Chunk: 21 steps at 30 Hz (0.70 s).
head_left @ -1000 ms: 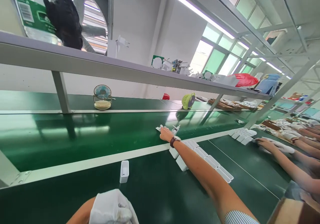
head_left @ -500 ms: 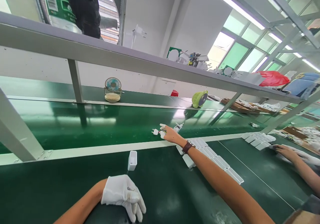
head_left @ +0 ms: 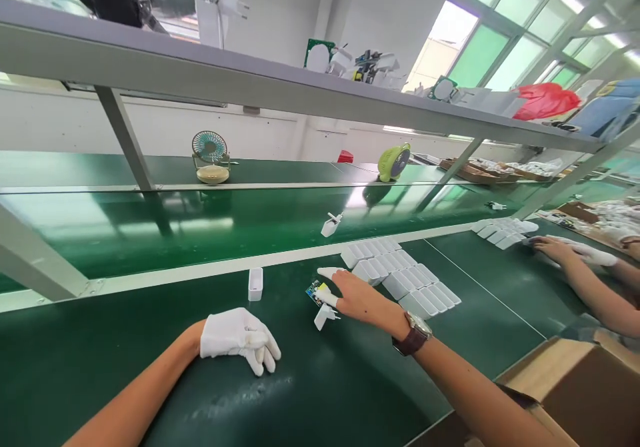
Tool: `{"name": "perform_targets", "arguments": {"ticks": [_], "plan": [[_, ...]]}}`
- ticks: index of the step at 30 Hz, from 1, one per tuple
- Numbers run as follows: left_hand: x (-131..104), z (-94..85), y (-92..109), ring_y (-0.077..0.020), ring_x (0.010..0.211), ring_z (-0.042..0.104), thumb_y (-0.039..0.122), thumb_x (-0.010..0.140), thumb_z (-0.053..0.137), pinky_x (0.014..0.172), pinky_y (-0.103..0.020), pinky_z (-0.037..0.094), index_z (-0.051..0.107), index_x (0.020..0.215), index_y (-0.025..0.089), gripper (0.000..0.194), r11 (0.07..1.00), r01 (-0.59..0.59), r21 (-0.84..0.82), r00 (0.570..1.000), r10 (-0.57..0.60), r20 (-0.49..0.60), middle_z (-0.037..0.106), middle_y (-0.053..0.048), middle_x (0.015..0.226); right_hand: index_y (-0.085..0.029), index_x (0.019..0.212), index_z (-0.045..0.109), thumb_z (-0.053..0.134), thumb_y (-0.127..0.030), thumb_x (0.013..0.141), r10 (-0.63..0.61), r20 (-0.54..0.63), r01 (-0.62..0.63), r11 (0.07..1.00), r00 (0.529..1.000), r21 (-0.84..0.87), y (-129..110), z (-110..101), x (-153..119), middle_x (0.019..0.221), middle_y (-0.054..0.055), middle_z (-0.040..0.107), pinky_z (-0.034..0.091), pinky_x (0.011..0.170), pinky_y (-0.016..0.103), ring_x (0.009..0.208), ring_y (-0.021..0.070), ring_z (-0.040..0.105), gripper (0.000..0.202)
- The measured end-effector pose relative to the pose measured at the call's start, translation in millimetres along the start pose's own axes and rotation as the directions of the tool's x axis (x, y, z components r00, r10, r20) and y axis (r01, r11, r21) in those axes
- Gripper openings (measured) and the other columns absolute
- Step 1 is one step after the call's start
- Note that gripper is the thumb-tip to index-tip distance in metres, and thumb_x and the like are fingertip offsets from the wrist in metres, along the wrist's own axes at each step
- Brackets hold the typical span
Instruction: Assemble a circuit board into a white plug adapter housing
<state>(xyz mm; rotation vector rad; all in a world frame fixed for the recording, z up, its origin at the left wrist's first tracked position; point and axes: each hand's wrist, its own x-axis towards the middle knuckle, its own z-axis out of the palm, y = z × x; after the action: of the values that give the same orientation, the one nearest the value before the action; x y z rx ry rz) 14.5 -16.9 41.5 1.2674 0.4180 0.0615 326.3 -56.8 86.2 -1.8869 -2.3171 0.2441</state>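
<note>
My right hand (head_left: pixel 357 297), with white covers on thumb and forefinger, pinches a small circuit board (head_left: pixel 315 290) over the green worktop. A white plug piece (head_left: pixel 324 315) hangs just below the board; whether wires join the two is too small to tell. My left hand (head_left: pixel 243 342), in a white glove, rests low over the worktop with fingers loosely apart and nothing in them. Beyond it stands one white open-topped charger case (head_left: pixel 255 284). Rows of similar white cases (head_left: pixel 400 270) lie to the right of my right hand.
A green conveyor belt (head_left: pixel 270 224) runs behind a pale rail, carrying another white plug piece (head_left: pixel 331 225). Overhead crosses a shelf (head_left: pixel 280 77) on slanted posts. At the lower right is a cardboard box (head_left: pixel 575 380). A co-worker's hands (head_left: pixel 560 250) are at the far right, near more cases.
My right hand has come back from the belt to the worktop, bringing the circuit board and plug piece. My left hand stays beside the single case. The view has tilted down.
</note>
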Motion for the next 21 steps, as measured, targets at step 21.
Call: {"name": "perform_targets", "arguments": {"ticks": [21], "plan": [[0.8, -28.5, -8.3, -0.0242, 0.093, 0.065, 0.041, 0.062, 0.082, 0.087, -0.039, 0.053, 0.045, 0.143, 0.015, 0.093, 0.815, 0.309, 0.490, 0.504, 0.296, -0.811, 0.063, -0.013, 0.119, -0.012, 0.099, 0.065, 0.058, -0.015, 0.082, -0.046, -0.100, 0.054, 0.995, 0.994, 0.079, 1.8, 36.0, -12.6, 0.095, 0.015, 0.067, 0.048, 0.086, 0.041, 0.093, 0.0303, 0.062, 0.018]]}}
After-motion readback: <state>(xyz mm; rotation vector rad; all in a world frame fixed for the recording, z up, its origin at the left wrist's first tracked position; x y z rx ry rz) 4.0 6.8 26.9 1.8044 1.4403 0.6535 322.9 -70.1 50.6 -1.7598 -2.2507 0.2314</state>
